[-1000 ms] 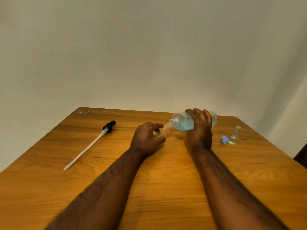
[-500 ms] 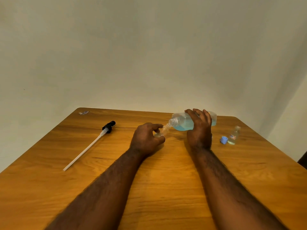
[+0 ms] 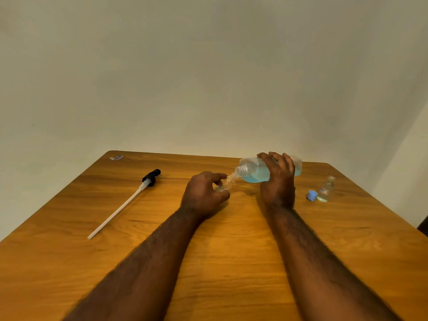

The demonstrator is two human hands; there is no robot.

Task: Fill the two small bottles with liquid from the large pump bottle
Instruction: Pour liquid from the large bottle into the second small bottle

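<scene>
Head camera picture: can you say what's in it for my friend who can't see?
The right hand tips a big bottle of blue liquid into a small bottle held by the left hand over a wooden table. A pump lies left; another small bottle and a blue cap stand right.
</scene>
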